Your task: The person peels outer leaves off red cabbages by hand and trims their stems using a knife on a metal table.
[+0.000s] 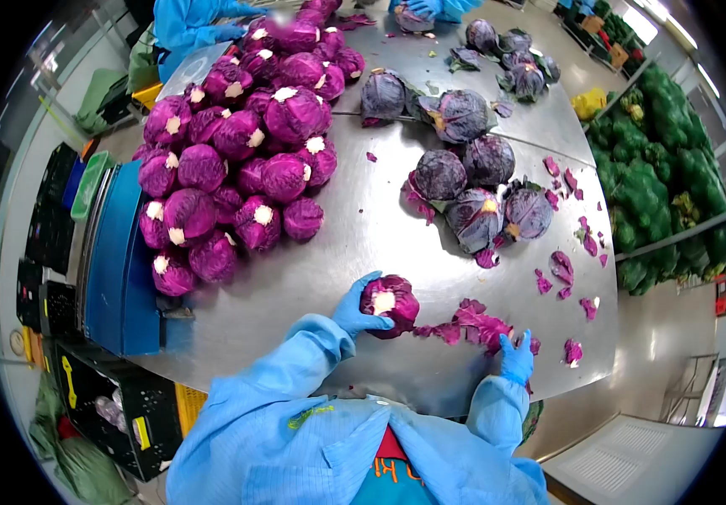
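Observation:
My left hand, in a blue glove, is wrapped round a trimmed red cabbage near the front of the metal table; the pale cut stem faces up. My right hand, gloved too, touches loose purple leaf pieces to the right of that cabbage, its fingers closed at a scrap. Shiny purple cabbages with cut stems are heaped at the left. Duller cabbages with outer leaves sit in a group at the right, and several more lie farther back.
Leaf scraps are scattered along the right side. Blue panels and a black crate stand at the left. Green net sacks fill a rack at the right. Two people's blue sleeves show at the far side.

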A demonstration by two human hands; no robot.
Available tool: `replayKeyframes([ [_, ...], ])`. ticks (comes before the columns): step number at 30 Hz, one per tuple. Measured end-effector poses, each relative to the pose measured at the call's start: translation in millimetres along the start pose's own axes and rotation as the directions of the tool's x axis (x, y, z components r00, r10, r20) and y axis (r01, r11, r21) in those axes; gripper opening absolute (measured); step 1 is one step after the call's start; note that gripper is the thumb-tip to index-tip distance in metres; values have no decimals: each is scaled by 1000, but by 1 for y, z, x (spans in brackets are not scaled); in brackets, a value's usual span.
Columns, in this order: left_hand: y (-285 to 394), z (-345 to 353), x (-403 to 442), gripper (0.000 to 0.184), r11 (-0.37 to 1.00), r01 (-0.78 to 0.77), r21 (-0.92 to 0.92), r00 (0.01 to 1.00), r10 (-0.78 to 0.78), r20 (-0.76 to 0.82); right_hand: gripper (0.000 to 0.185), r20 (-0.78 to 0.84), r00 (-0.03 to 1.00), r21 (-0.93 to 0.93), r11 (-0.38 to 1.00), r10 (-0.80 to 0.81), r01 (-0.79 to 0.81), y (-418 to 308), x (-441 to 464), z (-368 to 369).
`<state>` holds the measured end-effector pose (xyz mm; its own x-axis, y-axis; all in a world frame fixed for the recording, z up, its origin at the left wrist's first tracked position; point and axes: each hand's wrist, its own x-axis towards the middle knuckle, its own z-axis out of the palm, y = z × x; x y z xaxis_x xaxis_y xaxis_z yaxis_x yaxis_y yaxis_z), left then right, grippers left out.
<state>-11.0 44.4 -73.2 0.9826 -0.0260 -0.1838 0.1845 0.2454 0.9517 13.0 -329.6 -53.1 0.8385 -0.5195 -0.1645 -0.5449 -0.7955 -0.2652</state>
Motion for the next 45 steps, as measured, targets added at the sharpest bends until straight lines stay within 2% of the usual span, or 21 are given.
replayKeyframes([
  [3, 12, 23, 5, 110, 835, -142, 531, 989, 146, 35, 56, -111, 987, 229, 963, -118, 141, 0, -4, 5],
  [4, 14, 36, 4, 110, 738, -149, 658, 985, 170, 33, 53, -130, 938, 418, 841, -321, 345, 1, -2, 25],
  [5, 18, 50, 3, 111, 620, -149, 770, 981, 188, 38, 50, -103, 921, 516, 772, -375, 371, -33, -20, 21],
  [6, 29, 63, 2, 111, 596, -48, 802, 997, 83, -1, 49, 181, 933, 755, 652, -312, 72, -73, -43, 9],
  [7, 36, 70, 1, 111, 577, -43, 816, 998, 63, 8, 47, 327, 894, 761, 646, -307, -56, -101, -58, -1],
  [9, 43, 78, -1, 111, 533, -32, 845, 999, 24, 23, 46, 368, 812, 813, 581, -453, -44, -116, -62, 17],
  [13, 45, 79, 1, 113, 437, -16, 899, 1000, -17, 26, 40, 534, 692, 799, 556, -486, -227, -127, -48, 18],
  [17, 49, 94, 3, 114, 414, -6, 910, 1000, 1, 6, 26, 281, 741, 703, 656, -610, 274, -109, -21, 45],
  [18, 50, 98, 5, 113, 393, 3, 919, 1000, -3, -3, 20, 121, 672, 571, 604, -731, 555, -119, -27, 31],
  [21, 53, 105, 7, 109, 354, 7, 935, 1000, 26, -17, 18, 109, 650, 317, 646, -752, 695, -132, -27, 16],
  [22, 56, 105, 3, 106, 355, -10, 935, 998, 62, -13, 19, 143, 740, 241, 748, -658, 618, -141, -26, 8],
  [25, 52, 94, -8, 98, 412, -102, 905, 994, 83, 74, 20, -52, 727, 175, 710, -685, 682, -126, 16, 29],
  [28, 51, 66, -16, 91, 500, -195, 844, 981, 118, 157, 22, -79, 795, 49, 794, -602, 606, -91, 44, 45],
  [31, 46, 43, -24, 89, 567, -235, 789, 971, 171, 165, 24, 79, 908, 390, 851, -411, 351, -81, 33, 34],
  [33, 37, 39, -20, 90, 655, -221, 723, 973, 197, 119, 56, 293, 807, 722, 672, -512, 164, -103, -7, 15],
  [35, 49, 48, -11, 92, 596, -96, 797, 995, 42, 88, 93, 417, 544, 726, 627, -728, 282, -127, -37, 1],
  [36, 56, 54, -8, 92, 558, -59, 828, 997, -5, 75, 100, 387, 464, 625, 597, -797, 503, -143, -47, -2],
  [37, 63, 58, -5, 92, 517, -22, 856, 997, -50, 56, 88, 285, 418, 637, 496, -863, 590, -148, -51, 10],
  [39, 61, 54, -2, 91, 506, -115, 855, 990, -13, 141, 64, 427, 503, 741, 609, -751, 281, -150, -46, 29],
  [41, 40, 41, 3, 91, 534, -252, 807, 967, 100, 236, 41, 420, 657, 752, 646, -625, 134, -148, -41, 46],
  [45, 29, 17, 6, 94, 579, -427, 694, 890, 137, 434, 33, 287, 787, 433, 807, -547, 402, -138, -12, 64],
])
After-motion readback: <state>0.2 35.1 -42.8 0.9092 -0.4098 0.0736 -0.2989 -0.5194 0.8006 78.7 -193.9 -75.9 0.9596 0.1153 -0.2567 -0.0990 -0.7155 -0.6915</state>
